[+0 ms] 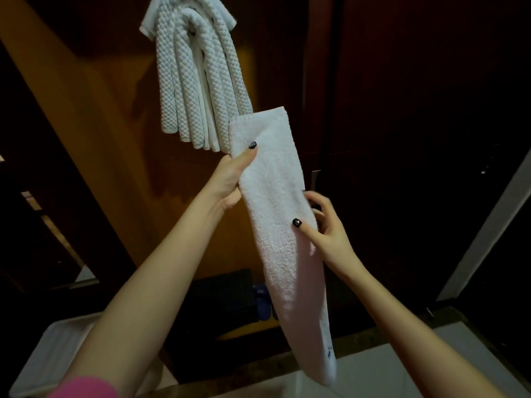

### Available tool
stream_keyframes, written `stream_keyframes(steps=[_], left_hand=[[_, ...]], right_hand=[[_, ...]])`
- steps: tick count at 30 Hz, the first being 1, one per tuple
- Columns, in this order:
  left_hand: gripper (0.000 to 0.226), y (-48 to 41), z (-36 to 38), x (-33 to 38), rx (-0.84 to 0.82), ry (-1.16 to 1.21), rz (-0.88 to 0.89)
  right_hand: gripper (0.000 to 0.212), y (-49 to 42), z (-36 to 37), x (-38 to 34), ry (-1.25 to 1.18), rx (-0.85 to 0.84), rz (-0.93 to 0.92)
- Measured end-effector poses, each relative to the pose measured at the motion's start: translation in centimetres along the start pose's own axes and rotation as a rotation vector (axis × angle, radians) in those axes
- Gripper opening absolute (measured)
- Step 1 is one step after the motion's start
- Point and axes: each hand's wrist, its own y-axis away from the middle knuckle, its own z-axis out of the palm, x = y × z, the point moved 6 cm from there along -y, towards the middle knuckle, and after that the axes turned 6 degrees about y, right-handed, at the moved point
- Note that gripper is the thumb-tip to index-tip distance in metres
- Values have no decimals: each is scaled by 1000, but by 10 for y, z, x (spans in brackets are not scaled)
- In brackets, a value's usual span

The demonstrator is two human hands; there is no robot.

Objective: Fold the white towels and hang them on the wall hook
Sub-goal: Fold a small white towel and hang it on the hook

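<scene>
Towel in your hands: The white terry towel [273, 196] is folded into one long thin strip. It is up in the air in front of you and tilted. Its top end is near the bottom of the waffle towels [198, 81], and its bottom end hangs down in front of the counter [373, 337].
Left hand: Your left hand [232, 179] grips the strip near the top. The thumb is on the front and the other fingers are hidden behind. I think this hand takes the weight so the strip hangs long.
Right hand: Your right hand [324, 225] pinches the right edge near the middle, with the thumb in front and the fingers curled behind. I think this keeps the folded layers from falling open.
Towels already up: The waffle towels hang in a thick bunch high on the wooden wall [100, 124]. They are bent over at the top so the ends hang down.
Hook: I can't see it. The top of the bunch runs out of the picture.
How far along: This towel looks folded. It is not hung yet.
Next move: You will likely need to lift the strip higher and lay its middle over the hook.
Watch out: The hook looks crowded, and the fold may slip open if you let go of the edge.
Down below: A white tray [57, 349] sits at the lower left. Blue slippers [263, 300] are lower down, behind the strip.
</scene>
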Motion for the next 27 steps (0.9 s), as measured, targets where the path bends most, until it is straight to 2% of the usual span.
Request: stream_keyframes(steps=[4, 7, 10, 14, 16, 20, 24, 27], left_hand=[[28, -3, 4, 2, -40, 13, 19], [28, -4, 6, 5, -66, -8, 31], [30, -6, 7, 8, -84, -10, 48], [27, -9, 7, 12, -114, 9, 64], [29, -10, 4, 12, -113, 1, 53], [36, -19, -10, 10, -54, -64, -20], [24, -23, -31, 4, 89, -239, -156], [41, -21, -55, -8, 103, -160, -264]], right_hand=[[27, 2, -5, 2, -143, 99, 43], [12, 3, -3, -5, -120, 73, 31], [7, 3, -3, -7, -112, 58, 41], [26, 0, 5, -2, -98, -66, 137], [29, -2, 7, 1, -97, -107, 166], [14, -11, 7, 7, -122, -69, 202], [28, -21, 15, 10, -195, -44, 232], [35, -25, 23, 13, -253, -32, 271]])
